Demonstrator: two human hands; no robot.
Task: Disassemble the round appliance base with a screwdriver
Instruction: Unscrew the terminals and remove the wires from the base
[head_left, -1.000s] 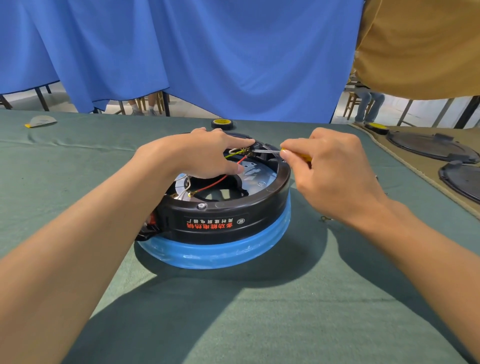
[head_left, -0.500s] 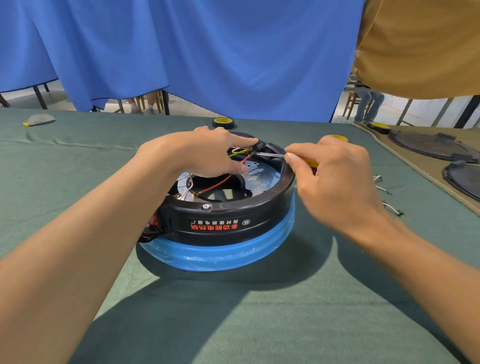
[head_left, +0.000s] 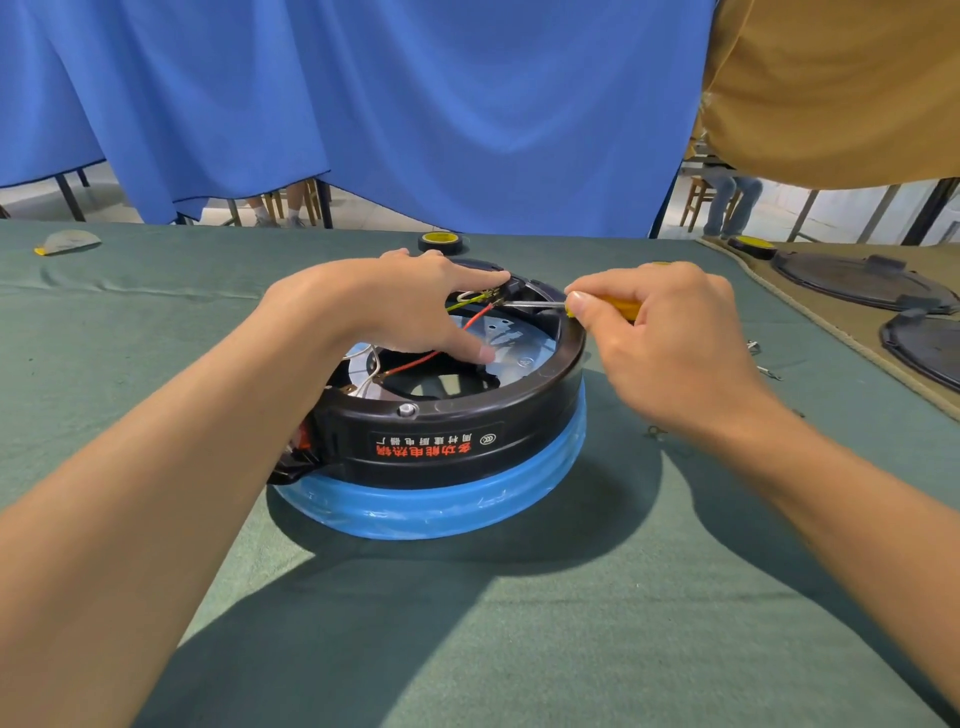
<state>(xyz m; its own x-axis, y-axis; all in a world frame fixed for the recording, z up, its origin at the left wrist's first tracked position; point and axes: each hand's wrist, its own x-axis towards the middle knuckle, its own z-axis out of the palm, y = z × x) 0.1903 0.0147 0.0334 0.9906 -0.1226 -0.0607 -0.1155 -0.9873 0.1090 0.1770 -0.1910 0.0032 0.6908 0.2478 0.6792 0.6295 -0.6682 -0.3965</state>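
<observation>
Cloth of dark green covers the table (head_left: 519, 649), which fills the lower view from 9 through 6 to 3 o'clock. A blue curtain (head_left: 415, 104) hangs behind it from 10 to 1 o'clock. The base (head_left: 524, 415) sits at the table's middle, its open side up, a black ring above a blue-wrapped band. Two black lids (head_left: 857, 280) lie well apart from it at 3 o'clock. The left hand (head_left: 395, 306) lies over the base's open top from 9 o'clock, fingers spread: the forefinger reaches the far rim at 1 o'clock and the thumb rests on the metal plate inside. The right hand (head_left: 670, 353), at the base's 2 o'clock, pinches the screwdriver (head_left: 613, 307) by its yellow handle, thumb and forefinger foremost. The shaft lies nearly level, its tip beside the left forefinger. A tape roll (head_left: 442, 242) sits just beyond the base at 12 o'clock. Wires (head_left: 415, 361), red, yellow and white, cross inside the base. Screws (head_left: 763, 369) lie loose at 3 o'clock.
</observation>
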